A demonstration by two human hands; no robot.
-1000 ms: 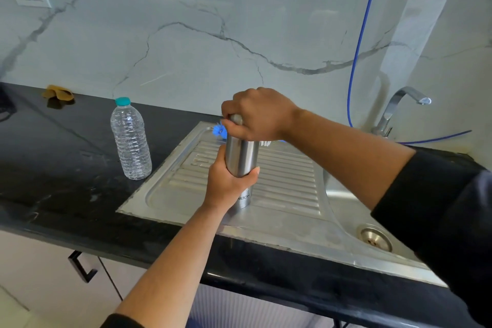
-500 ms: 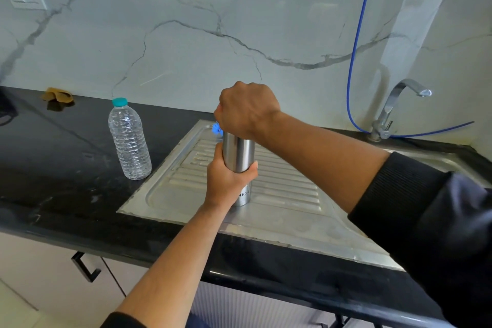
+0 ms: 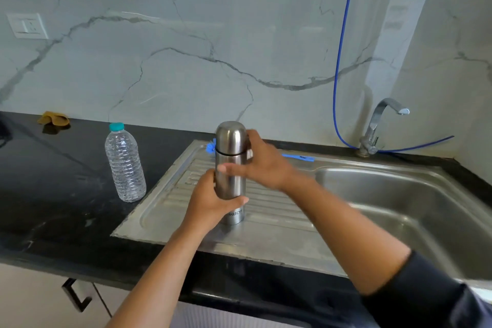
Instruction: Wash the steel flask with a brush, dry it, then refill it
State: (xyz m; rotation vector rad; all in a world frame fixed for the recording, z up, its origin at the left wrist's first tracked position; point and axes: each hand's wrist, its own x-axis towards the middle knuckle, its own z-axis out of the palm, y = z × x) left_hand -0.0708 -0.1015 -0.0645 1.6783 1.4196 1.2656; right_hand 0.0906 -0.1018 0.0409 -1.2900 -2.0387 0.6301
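Off comes the right hand (image 3: 262, 168) from the domed cap — a second ago it was clamped over the top, now its fingers are loose beside the steel flask (image 3: 230, 168), gripping nothing. Capped and upright, the flask stands on the sink's drainboard (image 3: 277, 231); the left hand (image 3: 213, 204) wraps its lower body, likely steadying it. Behind the flask lies the blue brush (image 3: 298, 157); left of it, the plastic water bottle (image 3: 124, 164), presumably for refilling.

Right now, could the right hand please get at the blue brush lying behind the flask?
Probably yes: the right hand rests loosely beside the flask, and the blue brush lies just behind it on the drainboard with its handle uncovered.
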